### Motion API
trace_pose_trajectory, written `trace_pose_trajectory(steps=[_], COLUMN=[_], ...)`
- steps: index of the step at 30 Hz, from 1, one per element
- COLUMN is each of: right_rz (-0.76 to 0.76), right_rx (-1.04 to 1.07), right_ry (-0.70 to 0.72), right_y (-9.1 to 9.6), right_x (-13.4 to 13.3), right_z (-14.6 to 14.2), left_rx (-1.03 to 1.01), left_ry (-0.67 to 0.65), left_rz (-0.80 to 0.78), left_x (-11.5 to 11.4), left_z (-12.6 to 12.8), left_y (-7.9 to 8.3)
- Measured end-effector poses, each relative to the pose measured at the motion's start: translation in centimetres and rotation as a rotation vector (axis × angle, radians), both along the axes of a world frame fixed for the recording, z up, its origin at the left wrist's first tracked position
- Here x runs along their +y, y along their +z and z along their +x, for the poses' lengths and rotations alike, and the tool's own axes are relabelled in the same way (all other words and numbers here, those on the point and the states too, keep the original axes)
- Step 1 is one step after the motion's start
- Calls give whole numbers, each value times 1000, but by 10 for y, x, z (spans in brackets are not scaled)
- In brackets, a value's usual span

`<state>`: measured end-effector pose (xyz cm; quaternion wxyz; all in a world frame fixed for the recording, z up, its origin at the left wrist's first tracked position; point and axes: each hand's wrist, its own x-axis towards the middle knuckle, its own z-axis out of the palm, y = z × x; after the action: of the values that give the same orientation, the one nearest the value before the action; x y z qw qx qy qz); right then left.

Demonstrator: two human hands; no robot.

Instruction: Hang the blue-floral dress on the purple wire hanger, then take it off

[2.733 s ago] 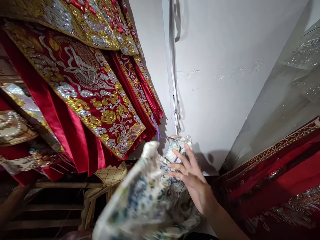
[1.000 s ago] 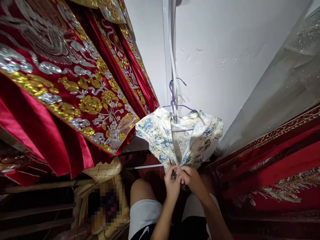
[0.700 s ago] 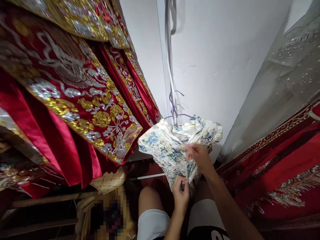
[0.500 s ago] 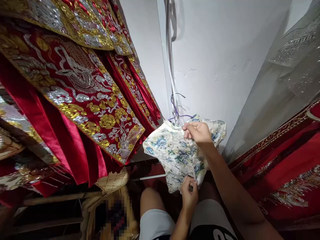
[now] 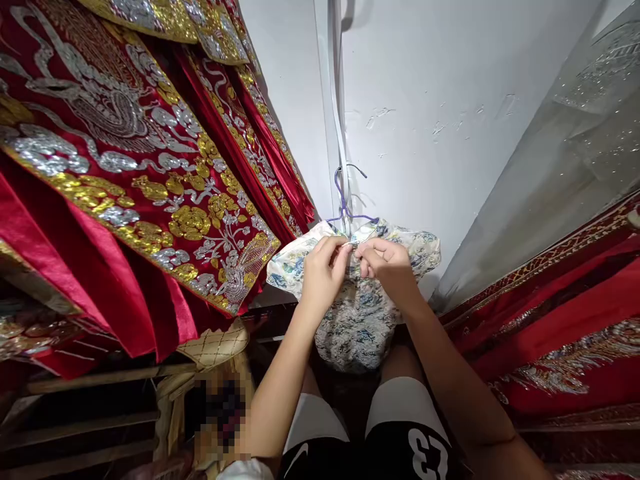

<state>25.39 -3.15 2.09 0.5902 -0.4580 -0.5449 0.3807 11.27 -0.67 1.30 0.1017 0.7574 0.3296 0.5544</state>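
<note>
A short-sleeved floral shirt (image 5: 357, 327), white with blue and yellowish flowers, hangs in front of me on a purple hanger (image 5: 343, 200). My left hand (image 5: 325, 267) is closed, thumb and fingers pinching the shirt's neckline on its left side. Close beside it, my right hand (image 5: 385, 263) pinches the neckline on the other side, its fingers curled in. The fingertips of both hands nearly meet at the collar's front. Whatever small fastening may lie between them is too small to make out.
Red garments with gold and silver embroidery (image 5: 190, 220) hang on the left. A sheer sparkly white fabric (image 5: 565, 147) and red embroidered cloth (image 5: 565, 327) are on the right. A white pole (image 5: 330, 80) runs down the wall (image 5: 425, 80). A wooden chair (image 5: 165, 400) stands lower left.
My left hand has risen from the shirt's lower front to the neckline beside my right hand. The shirt's hem hangs down now. The view has shifted slightly.
</note>
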Motion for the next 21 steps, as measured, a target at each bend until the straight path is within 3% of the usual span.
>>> trace_pose_trajectory(steps=[2,4,7,9,12,14,15,18,21], right_rz=[26,49,4,-45,-83,-114,-137,-236,-296], right_rx=[-58,-167,-246,-217,-149,-81,-48,31,95], right_ry=[-35,-55,-15,12,20,34,40,30,6], right_y=[-13,-32,-63,-79,-92,-97,-100,-114,-135], right_x=[6,9,6,-2,-19,-31,-36,-48,-57], right_z=[-4,-7,-9,-9,-11,-15,-18,-25,-21], left_rx=[43,-36,-377,-670,-1158,-1436,-1491,-1554,-1591], left_ry=[28,101,263,276,60,-46,-55,-34,-33], left_rz=[60,105,95,-7,-397,-709,-789,-895,-949], left_x=[2,5,21,35,49,45,40,16,-4], left_z=[-3,-14,-50,-80,-111,-115,-112,-91,-70], left_y=[8,10,4,-8,-41,-73,-90,-139,-169])
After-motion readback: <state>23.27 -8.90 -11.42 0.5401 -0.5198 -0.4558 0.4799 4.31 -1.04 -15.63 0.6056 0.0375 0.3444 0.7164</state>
